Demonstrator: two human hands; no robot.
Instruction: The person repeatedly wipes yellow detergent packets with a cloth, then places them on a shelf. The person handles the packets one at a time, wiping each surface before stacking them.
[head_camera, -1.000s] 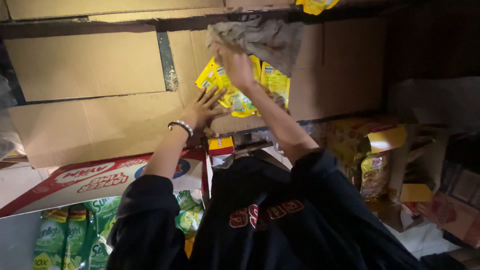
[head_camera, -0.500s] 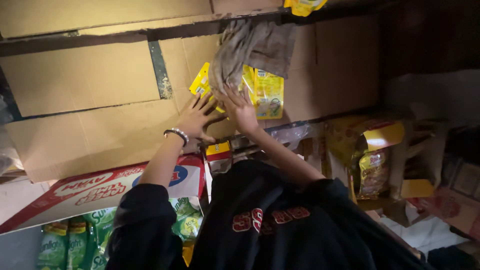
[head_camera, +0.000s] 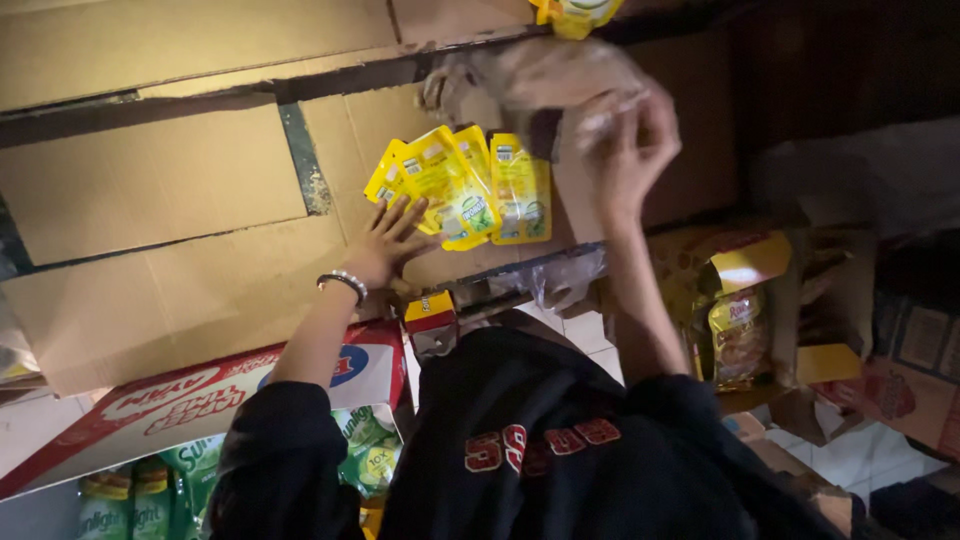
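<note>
Yellow sachets (head_camera: 460, 185) lie fanned in a cluster at upper centre of the head view, on a flattened brown cardboard sheet (head_camera: 170, 200) that fills the upper left of the frame. Left hand (head_camera: 385, 240) rests flat on the cardboard at the lower left edge of the fan, fingers (head_camera: 400, 212) spread apart and touching the nearest sachets; nothing is gripped. A beaded bracelet (head_camera: 343, 283) sits on that wrist. Right hand (head_camera: 625, 150), upper right of centre, has its fingers closed on a crumpled grey-brown cloth or bag (head_camera: 540, 75) held just above the fan; which of the two it is cannot be told.

Progress, judged from the layout: several sachets are already out and loosely spread; they overlap and are not yet squared up or stacked. One more yellow pack (head_camera: 575, 12) shows at the top edge. A red-and-white carton (head_camera: 180, 405) with green pouches (head_camera: 120, 500) occupies the lower left, apart from both hands.
</note>
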